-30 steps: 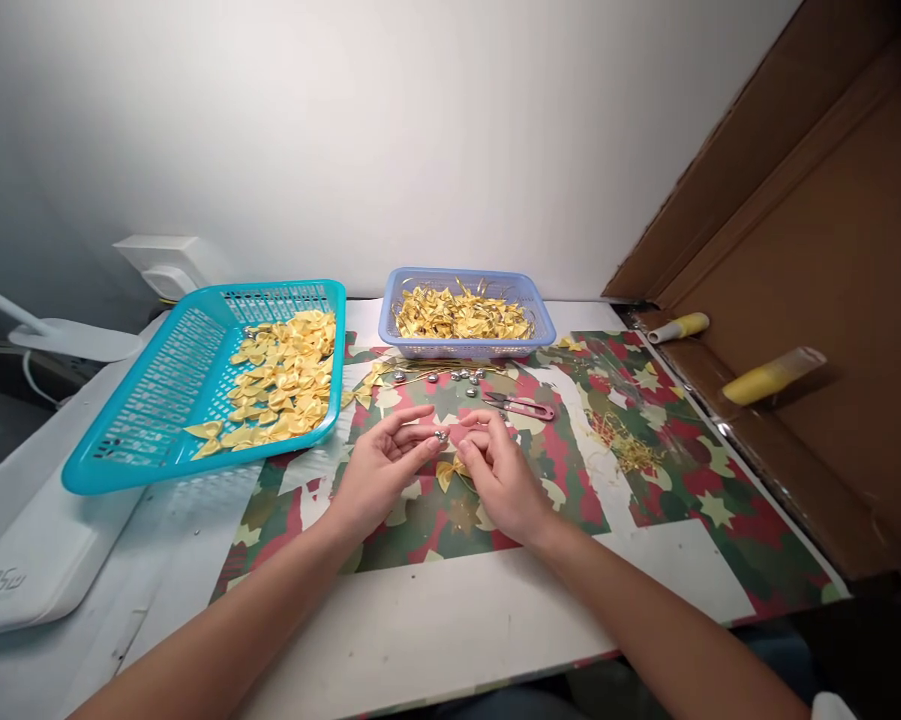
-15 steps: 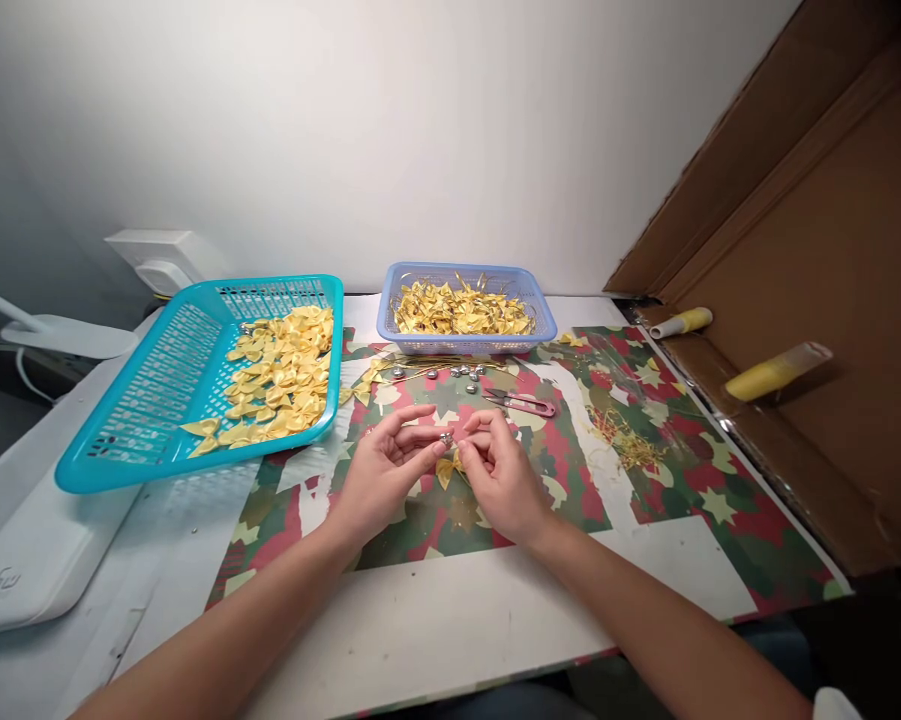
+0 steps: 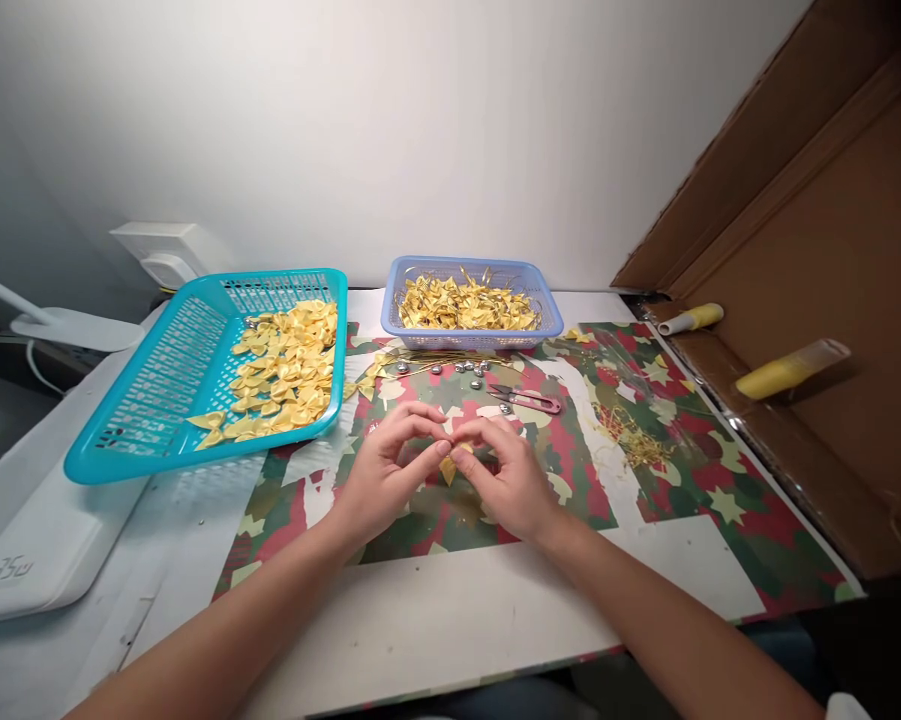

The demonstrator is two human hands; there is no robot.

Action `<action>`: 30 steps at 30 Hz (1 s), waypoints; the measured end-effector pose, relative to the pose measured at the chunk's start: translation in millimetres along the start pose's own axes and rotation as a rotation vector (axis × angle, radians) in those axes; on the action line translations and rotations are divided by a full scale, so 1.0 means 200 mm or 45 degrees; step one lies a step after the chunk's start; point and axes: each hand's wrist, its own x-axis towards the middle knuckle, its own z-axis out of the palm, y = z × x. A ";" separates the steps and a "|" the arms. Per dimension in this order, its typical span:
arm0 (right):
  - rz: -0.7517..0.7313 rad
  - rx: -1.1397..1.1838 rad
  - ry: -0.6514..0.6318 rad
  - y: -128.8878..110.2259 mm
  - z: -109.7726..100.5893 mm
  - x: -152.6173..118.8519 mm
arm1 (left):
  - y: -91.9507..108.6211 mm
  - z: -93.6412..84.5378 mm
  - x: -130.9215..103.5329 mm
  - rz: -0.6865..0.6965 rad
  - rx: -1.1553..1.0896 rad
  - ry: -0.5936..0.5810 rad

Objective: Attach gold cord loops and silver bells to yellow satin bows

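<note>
My left hand [image 3: 390,465] and my right hand [image 3: 514,485] meet fingertip to fingertip above the mat, both pinched. A yellow ribbon bow [image 3: 448,472] hangs below the fingertips, held by my right thumb and fingers. The small silver bell seen in my left pinch half a second ago is now hidden by the fingers. Just beyond my right hand lies a loose silver bell [image 3: 505,408]. Farther back are pink-handled thread snips [image 3: 529,400] and several more silver bells [image 3: 477,384].
A teal basket [image 3: 127,400] of yellow bows stands at left, a blue basket [image 3: 472,342] of bows with gold ties at the back. Thread scraps [image 3: 634,440] lie on the camouflage mat [image 3: 585,490]. A white power bank [image 3: 52,560] sits left; cardboard [image 3: 810,250] walls the right side.
My hands have come together and the fingertips now touch, covering the small silver bell. A loose bell now shows beyond my right hand. The view has shifted slightly.
</note>
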 end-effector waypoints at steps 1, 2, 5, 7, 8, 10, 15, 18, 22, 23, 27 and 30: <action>-0.054 -0.057 0.024 0.00 -0.01 0.01 | 0.01 0.00 -0.01 0.063 0.098 0.041; -0.104 -0.094 0.040 -0.01 -0.02 0.01 | 0.01 0.00 -0.01 0.111 0.185 0.066; -0.188 -0.091 0.074 -0.01 -0.04 0.02 | 0.02 0.00 -0.03 0.195 0.305 0.092; -0.186 -0.030 0.117 -0.02 -0.05 0.03 | 0.02 0.00 -0.03 0.212 0.357 0.085; -0.179 0.023 0.134 -0.02 -0.05 0.03 | 0.02 0.00 -0.03 0.209 0.418 0.061; -0.153 0.152 0.145 -0.03 -0.07 0.03 | 0.00 0.02 -0.02 0.188 0.600 -0.041; -0.056 0.376 0.155 -0.04 -0.09 0.03 | -0.05 0.04 -0.01 0.169 0.818 -0.256; -0.014 0.425 0.190 -0.03 -0.10 0.02 | -0.06 0.04 -0.01 0.137 0.745 -0.255; 0.004 0.339 0.220 -0.03 -0.11 0.01 | -0.03 0.03 -0.01 -0.024 0.524 -0.180; -0.005 0.280 0.214 -0.03 -0.11 0.01 | -0.03 0.02 -0.01 -0.070 0.467 -0.158; -0.028 -0.019 0.139 -0.04 -0.11 0.02 | -0.03 0.02 -0.01 -0.212 0.269 -0.055; 0.059 -0.198 0.008 -0.04 -0.10 0.03 | -0.03 0.02 -0.01 -0.279 0.136 -0.015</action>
